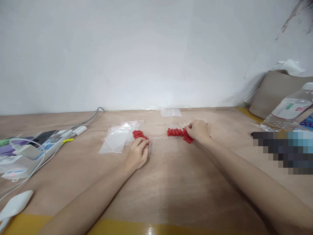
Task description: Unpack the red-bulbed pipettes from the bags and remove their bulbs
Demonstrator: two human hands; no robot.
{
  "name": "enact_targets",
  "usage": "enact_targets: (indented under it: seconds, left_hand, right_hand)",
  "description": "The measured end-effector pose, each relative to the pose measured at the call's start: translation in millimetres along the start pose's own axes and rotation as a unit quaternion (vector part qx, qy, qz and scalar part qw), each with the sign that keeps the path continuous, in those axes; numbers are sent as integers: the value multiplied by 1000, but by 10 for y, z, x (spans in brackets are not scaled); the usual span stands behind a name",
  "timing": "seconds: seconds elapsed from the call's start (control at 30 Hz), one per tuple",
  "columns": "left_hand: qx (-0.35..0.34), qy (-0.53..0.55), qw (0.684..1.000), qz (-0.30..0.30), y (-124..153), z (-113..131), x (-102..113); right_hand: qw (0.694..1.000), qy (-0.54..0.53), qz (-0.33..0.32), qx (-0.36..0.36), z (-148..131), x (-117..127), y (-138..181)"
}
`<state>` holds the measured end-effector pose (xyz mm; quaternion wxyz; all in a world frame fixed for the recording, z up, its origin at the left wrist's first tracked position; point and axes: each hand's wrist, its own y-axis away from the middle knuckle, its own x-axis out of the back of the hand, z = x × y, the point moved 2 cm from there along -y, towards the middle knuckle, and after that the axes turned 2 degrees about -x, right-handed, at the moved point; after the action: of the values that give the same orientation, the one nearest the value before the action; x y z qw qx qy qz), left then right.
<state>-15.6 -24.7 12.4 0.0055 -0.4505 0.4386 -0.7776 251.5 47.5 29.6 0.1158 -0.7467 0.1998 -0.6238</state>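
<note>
Plain pale wall (137, 55) straight ahead, brownish tabletop (146, 199) in front of it, and two bare hands busy in the middle. Call the neat row of clear thin tubes (165, 146) the clock's centre, wall at 12.

Left hand (138, 153) sits around 9, fingers bent, fingertips right by the row's left end and a small heap of red pieces (139, 134) at 10. Can't tell from where I'm standing if it's pinching one or just resting there. Right hand (199, 130) is at about 2, fingers curled in at the right end of a line of red-ended tubes (175, 132). Those lie at 1, red ends towards the person, clear stems pointing wallward. Its own fingers hide whatever's in the grip, so no clue there either.

Further out, some overlapping clear bags (111, 144) lie flat at 9 to 10, and another little bag (171, 113) is at 12, close to the wall. Way over at 9 there's a cluttered white power strip (50, 146), with a white spoon-shaped thing (18, 204) around 8. Other side: a labelled clear bottle (286, 109) leaning between 2 and 3, and a grey-brown container (266, 91) behind it at 2.
</note>
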Motion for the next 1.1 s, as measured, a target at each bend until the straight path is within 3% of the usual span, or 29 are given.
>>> enact_targets:
  seconds: [0.3,0.43,0.53,0.63,0.8,0.93,1.1]
  left_hand:
    - [-7,7,1000,-3,20,-29,-49]
    - [-12,4,1000,-4,20,-20,-38]
    - [-20,-16,1000,3,8,14,-4]
    - [-27,-74,997,21,-20,64,7]
    - [-76,-135,987,49,-94,201,-80]
    - [-151,-144,977,44,-107,311,-135]
    - [-181,-148,972,20,-88,323,-181]
  right_hand:
    - [999,32,15,28,-55,-10,-13]
    - [1000,-6,5,-28,-51,105,-76]
    - [993,-96,-4,-66,-16,247,-76]
    - [975,-223,2,-3,-3,311,75]
    - [909,-357,34,213,-112,180,635]
    - [905,-355,33,234,-223,77,877]
    - [915,-310,16,259,-311,106,863]
